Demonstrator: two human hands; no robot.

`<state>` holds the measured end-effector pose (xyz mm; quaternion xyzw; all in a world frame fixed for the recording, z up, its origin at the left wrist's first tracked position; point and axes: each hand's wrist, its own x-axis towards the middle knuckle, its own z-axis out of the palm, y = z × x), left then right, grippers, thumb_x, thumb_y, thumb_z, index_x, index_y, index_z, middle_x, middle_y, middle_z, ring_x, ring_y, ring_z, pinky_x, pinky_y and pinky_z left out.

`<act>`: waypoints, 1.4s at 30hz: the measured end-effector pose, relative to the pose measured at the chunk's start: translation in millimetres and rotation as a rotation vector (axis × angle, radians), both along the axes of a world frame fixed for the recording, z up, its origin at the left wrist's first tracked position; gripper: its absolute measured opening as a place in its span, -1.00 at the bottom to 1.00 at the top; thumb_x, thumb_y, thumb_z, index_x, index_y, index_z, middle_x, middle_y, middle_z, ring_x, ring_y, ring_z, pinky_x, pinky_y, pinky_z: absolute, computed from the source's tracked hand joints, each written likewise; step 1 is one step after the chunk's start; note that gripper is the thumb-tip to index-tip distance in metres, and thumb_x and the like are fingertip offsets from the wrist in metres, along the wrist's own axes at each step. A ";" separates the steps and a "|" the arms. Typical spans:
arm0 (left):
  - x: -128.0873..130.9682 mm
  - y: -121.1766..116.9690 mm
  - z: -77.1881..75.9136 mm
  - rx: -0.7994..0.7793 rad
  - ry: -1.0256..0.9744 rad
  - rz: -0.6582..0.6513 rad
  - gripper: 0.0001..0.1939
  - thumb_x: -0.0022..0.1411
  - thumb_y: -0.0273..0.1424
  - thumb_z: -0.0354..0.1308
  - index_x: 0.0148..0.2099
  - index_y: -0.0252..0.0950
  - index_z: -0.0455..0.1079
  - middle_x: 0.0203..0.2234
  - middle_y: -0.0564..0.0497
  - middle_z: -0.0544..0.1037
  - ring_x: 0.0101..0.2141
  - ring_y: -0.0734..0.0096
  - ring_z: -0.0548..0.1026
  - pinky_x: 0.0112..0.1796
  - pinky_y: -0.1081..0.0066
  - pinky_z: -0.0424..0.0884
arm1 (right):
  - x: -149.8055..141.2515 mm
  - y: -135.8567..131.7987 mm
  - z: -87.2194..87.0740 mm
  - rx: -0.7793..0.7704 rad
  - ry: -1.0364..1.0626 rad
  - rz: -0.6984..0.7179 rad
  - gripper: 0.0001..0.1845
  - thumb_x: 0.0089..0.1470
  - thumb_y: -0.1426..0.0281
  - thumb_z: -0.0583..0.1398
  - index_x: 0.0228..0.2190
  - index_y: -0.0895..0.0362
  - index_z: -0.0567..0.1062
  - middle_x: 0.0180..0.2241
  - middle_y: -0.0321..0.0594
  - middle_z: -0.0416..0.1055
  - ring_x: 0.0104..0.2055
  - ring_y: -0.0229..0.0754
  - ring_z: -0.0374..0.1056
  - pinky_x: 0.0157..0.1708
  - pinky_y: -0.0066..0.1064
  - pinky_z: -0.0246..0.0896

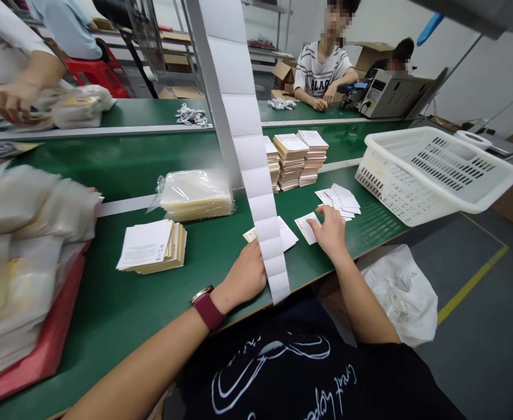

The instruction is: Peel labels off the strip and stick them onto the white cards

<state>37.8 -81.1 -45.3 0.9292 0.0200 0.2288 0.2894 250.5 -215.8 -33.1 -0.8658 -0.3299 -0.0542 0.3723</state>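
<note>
My right hand rests its fingertips on a small white card on the green bench top, just beside a loose scatter of similar cards. My left hand lies against a long strip of white labels hanging down to the bench, and the strip hides its fingers. A partly covered card lies just beyond that hand. Tall stacks of cream-edged cards stand farther ahead, and a shorter stack sits to my left.
A plastic-wrapped pack lies left of the label strip. Bagged goods pile on a red tray at the left. A white plastic basket tilts at the right. A co-worker's hand works beyond a metal rail, and another person sits opposite.
</note>
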 end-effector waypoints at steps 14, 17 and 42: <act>16.6 -3.0 70.9 -0.993 -0.300 0.324 -0.68 0.06 -0.17 0.33 -0.36 -0.37 0.53 -0.45 -0.02 0.59 -0.42 0.38 0.47 -0.37 0.45 0.37 | -100.4 37.3 44.6 0.543 -0.078 0.529 -0.92 0.17 0.45 0.20 -0.26 0.05 0.41 -0.37 -0.28 0.41 -0.26 -0.19 0.34 -0.19 -0.27 0.28; 13.4 -2.2 69.2 -0.931 -0.286 0.265 -0.68 0.10 -0.16 0.29 -0.33 -0.36 0.57 -0.39 -0.05 0.61 -0.36 0.33 0.50 -0.29 0.41 0.39 | -103.7 36.8 37.9 0.549 -0.145 0.494 -0.88 0.19 0.50 0.16 -0.23 0.06 0.41 -0.37 -0.27 0.41 -0.28 -0.19 0.34 -0.23 -0.27 0.29; 4.4 12.9 58.8 -1.119 -0.144 0.331 -0.54 0.08 -0.01 0.25 -0.44 -0.37 0.49 -0.52 0.00 0.52 -0.49 0.43 0.40 -0.42 0.44 0.33 | -100.1 -4.3 8.4 0.598 -0.374 0.453 -0.88 0.14 0.27 0.10 -0.45 -0.08 0.36 -0.43 -0.30 0.40 -0.27 -0.07 0.34 0.06 0.09 0.07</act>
